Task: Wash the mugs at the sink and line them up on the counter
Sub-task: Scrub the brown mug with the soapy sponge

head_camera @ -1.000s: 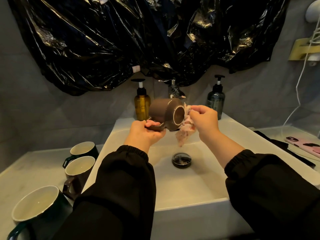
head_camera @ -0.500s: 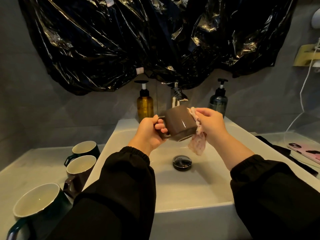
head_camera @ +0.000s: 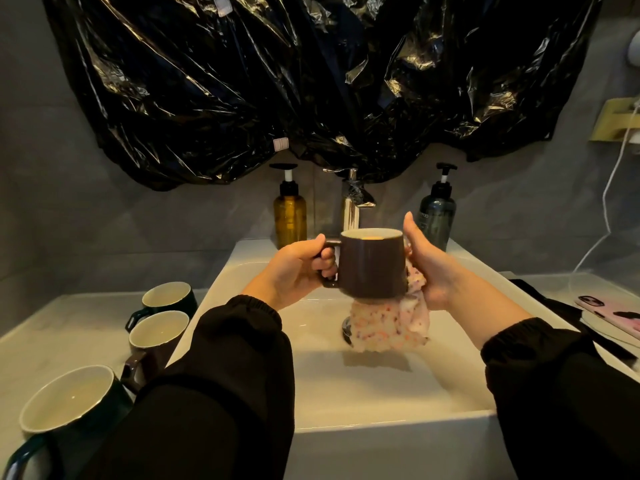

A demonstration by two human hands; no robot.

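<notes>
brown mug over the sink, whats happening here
A person is washing the brown mug above the sink. The left hand grips its handle and holds it upright, while the right hand holds a speckled cloth against the mug's right side and base. On the counter to the left, three other mugs stand upright in a row. No water shows running from the tap.
</notes>
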